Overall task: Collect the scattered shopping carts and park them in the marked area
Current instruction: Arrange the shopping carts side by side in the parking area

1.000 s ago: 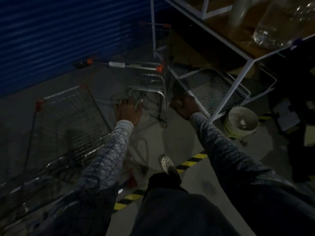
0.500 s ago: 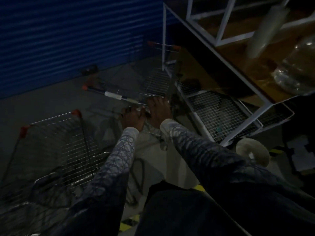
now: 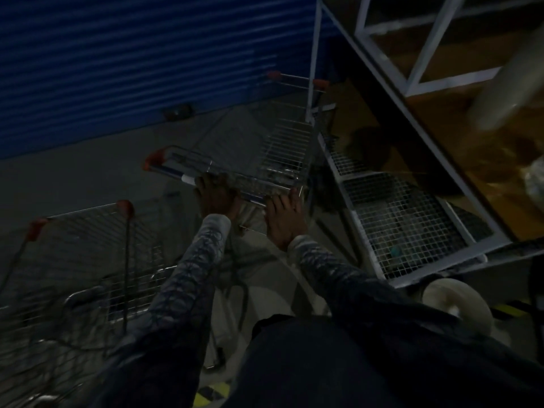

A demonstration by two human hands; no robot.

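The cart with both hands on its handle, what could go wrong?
The cart sits right beside the white rack; its side might snag the rack's leg. The second cart stands close on the left and could get bumped. It is dim, so floor things are hard to see.

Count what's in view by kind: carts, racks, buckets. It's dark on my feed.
Carts: 2, the held cart, with the left hand and right hand on its handle, and the left cart
Racks: 1
Buckets: 1
Total: 4
The picture is too dim to rule out another cart nested at the left.
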